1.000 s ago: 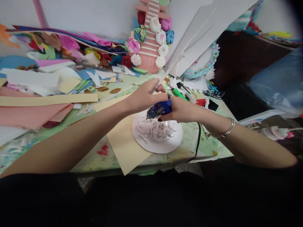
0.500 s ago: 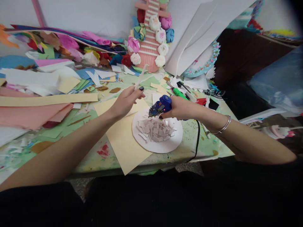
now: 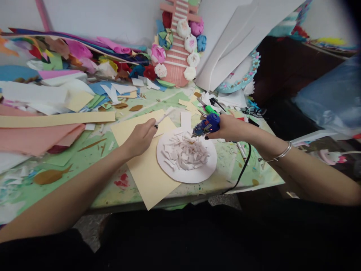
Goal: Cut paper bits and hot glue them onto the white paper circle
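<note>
In my left hand is a thin white strip, likely paper, pinched between thumb and fingers and pointing away from me. My right hand is wrapped round a blue glue gun, with its nozzle pointing left over the far right part of a pile of white paper pieces. The pile covers the middle of a white oval board. Under the board's left side lies a cream paper sheet. The glue gun's black cord hangs down past the board's right side.
Coloured paper scraps crowd the left of the table. A pink guitar-shaped piece with paper flowers leans at the back. To its right stand white foam sheets and a round blue-rimmed decoration. A green-handled tool lies behind the glue gun.
My left hand has moved back and left, lowering the strip from upright to a flatter slant. My right hand has shifted the glue gun rightward, uncovering more of the pile.
</note>
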Demonstrator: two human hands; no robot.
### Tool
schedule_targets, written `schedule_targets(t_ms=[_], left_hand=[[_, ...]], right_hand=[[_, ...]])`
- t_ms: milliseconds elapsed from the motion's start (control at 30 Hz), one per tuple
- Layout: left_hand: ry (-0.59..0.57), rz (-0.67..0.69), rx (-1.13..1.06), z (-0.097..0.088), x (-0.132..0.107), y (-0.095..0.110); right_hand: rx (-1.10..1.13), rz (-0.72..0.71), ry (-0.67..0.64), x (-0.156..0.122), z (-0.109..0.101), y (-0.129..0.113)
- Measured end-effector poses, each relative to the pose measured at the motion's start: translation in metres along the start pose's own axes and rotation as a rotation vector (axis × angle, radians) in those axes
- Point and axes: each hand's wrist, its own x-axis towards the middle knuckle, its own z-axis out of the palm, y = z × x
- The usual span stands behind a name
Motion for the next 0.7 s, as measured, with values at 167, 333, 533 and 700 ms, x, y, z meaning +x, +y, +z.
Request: schedule_targets(t_ms=[167,333,533,700], left_hand=[[-0.045,-0.087,0.001,0.006,-0.001,-0.010],[-0.007,-0.184,-0.244,0.011,-0.002,-0.022],[0.007,-0.228,-0.464,0.013,-0.001,-0.027],[0.003,-0.271,-0.556,0.012,0.000,-0.029]], right_hand=[[0.156,-0.163,-0.020,-0.012,-0.001,-0.007],[0.121,-0.225,-0.120,-0.010,0.003,-0.030],[-0.025,-0.287,-0.076,0.001,0.009,-0.057],[0.000,-0.223,-0.122,0.014,0.009,-0.062]])
